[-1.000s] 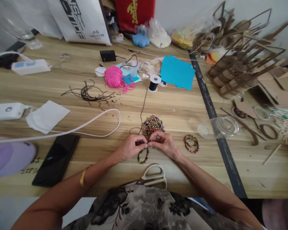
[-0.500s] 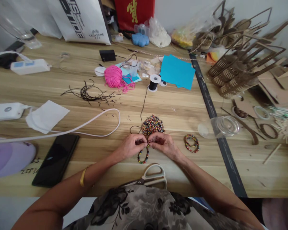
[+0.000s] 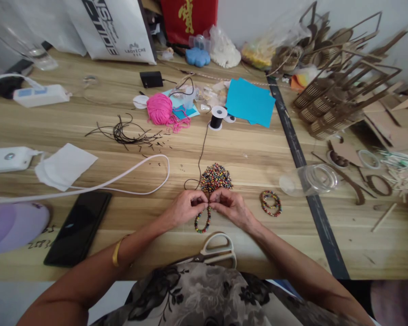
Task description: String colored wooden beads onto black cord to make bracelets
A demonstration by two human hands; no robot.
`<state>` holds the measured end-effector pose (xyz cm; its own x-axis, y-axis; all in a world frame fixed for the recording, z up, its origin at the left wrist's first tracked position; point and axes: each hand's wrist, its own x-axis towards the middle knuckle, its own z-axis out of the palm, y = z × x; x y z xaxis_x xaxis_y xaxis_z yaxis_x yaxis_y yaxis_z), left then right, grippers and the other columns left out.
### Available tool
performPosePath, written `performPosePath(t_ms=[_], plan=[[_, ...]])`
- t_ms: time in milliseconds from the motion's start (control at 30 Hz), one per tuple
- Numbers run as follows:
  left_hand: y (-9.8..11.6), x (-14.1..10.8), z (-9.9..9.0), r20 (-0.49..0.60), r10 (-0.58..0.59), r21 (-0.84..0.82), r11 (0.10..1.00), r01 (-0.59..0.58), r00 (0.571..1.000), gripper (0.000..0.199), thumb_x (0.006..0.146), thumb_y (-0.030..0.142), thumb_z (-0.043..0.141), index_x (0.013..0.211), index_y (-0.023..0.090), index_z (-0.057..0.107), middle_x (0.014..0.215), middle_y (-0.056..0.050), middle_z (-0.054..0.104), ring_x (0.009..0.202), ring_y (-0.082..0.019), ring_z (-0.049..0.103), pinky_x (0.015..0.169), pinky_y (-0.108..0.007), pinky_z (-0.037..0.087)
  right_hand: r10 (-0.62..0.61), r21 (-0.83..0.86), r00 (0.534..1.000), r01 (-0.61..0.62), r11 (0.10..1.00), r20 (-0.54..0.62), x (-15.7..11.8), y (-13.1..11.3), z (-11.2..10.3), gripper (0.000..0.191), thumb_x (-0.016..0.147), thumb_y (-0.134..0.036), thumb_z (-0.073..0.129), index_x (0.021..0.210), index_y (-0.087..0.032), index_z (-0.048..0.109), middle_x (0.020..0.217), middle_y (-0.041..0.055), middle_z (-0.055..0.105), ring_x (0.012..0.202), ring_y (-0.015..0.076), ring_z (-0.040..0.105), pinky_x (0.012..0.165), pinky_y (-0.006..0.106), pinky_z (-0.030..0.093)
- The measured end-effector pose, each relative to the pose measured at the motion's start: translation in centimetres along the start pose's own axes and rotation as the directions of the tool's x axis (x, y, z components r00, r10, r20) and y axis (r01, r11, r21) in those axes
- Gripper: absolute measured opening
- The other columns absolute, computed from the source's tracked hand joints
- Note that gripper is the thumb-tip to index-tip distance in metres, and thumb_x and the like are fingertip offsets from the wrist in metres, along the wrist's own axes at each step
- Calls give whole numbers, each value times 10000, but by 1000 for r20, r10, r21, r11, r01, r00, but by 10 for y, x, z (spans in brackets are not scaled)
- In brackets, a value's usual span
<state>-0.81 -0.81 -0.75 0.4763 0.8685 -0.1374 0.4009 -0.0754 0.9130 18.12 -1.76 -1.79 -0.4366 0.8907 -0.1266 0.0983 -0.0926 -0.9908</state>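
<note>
Bracelet (image 3: 202, 221) of coloured beads lies as a loop on the desk (image 3: 139, 174), just below our 2 hands and on the side toward us. Our left hand (image 3: 190, 208) is closed in a pinch at the top of it, and our right hand (image 3: 233, 206) pinches there too, the fingertips of both nearly meeting. The tiny bit between them is too small for us to make out.

Just beyond our fingers we have a pile (image 3: 216, 176) of loose beads, with a black cord (image 3: 201, 156) running beside it from the upright spool (image 3: 217, 118). To the right lie 2 bead rings (image 3: 271, 203), overlapping. Nearer us are the scissors (image 3: 219, 249), their blades partly hidden by our shirt (image 3: 204, 294). Off to the left we see a black phone (image 3: 78, 228), and farther back, cord scraps (image 3: 125, 132), pink yarn (image 3: 159, 109) and blue sheets (image 3: 250, 102).
</note>
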Motion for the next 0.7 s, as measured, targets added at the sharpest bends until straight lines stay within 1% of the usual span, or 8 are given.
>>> performPosePath(t_ms=[67, 133, 267, 400, 533, 633, 700], plan=[[0, 0, 0, 0, 6, -2, 1000, -6, 1000, 95, 757, 158, 576, 714, 119, 651, 553, 30, 539, 524, -77, 449, 519, -179, 343, 31, 109, 1000, -31, 994, -3, 1, 2, 0, 249, 754, -316, 707, 897, -165, 571, 735, 0, 593, 665, 108, 555, 612, 220, 443], [-2, 0, 0, -3, 15, 0, 1000, -15, 1000, 93, 759, 155, 575, 725, 120, 654, 569, 25, 558, 532, -79, 462, 526, -179, 353, 75, 186, 997, -74, 980, 3, 3, 2, 0, 311, 721, -304, 737, 942, -167, 566, 735, 0, 618, 640, 102, 572, 591, 214, 455], [-6, -1, 1, -10, 26, 2, 1000, -26, 1000, 93, 765, 169, 584, 763, 121, 664, 637, 2, 617, 572, -87, 503, 543, -179, 376, 140, 243, 990, -139, 960, 15, 5, 0, -1, 349, 686, -303, 764, 944, -162, 576, 687, -11, 630, 554, 87, 556, 509, 196, 450], [-8, -1, 2, -16, 14, 3, 1000, -14, 1000, 103, 762, 180, 591, 765, 118, 673, 622, 1, 620, 560, -87, 506, 538, -180, 381, 143, 238, 989, -144, 960, 24, 4, -3, 0, 312, 680, -317, 770, 889, -155, 604, 671, -11, 625, 552, 84, 554, 507, 193, 460], [-6, -1, 2, -12, -15, 0, 1000, 15, 1000, 97, 746, 179, 606, 745, 114, 678, 598, 3, 615, 543, -85, 497, 527, -180, 377, 86, 207, 996, -92, 974, 36, 4, -7, 1, 257, 704, -317, 755, 843, -153, 615, 637, -25, 590, 540, 74, 524, 501, 184, 445], [-4, -1, 1, 4, -29, -3, 1000, 29, 1000, 101, 742, 174, 606, 745, 109, 683, 598, -1, 618, 543, -87, 502, 525, -182, 378, 54, 183, 996, -67, 981, 72, 4, -11, 0, 228, 734, -324, 731, 818, -152, 607, 626, -32, 564, 537, 72, 502, 508, 187, 435], [-3, -1, 1, 20, -38, 5, 999, 38, 999, 107, 744, 177, 604, 747, 110, 688, 606, -6, 627, 548, -91, 511, 527, -185, 384, 55, 166, 993, -72, 983, 101, 4, -12, -1, 218, 747, -319, 719, 821, -150, 603, 647, -30, 561, 550, 71, 499, 521, 188, 426]])
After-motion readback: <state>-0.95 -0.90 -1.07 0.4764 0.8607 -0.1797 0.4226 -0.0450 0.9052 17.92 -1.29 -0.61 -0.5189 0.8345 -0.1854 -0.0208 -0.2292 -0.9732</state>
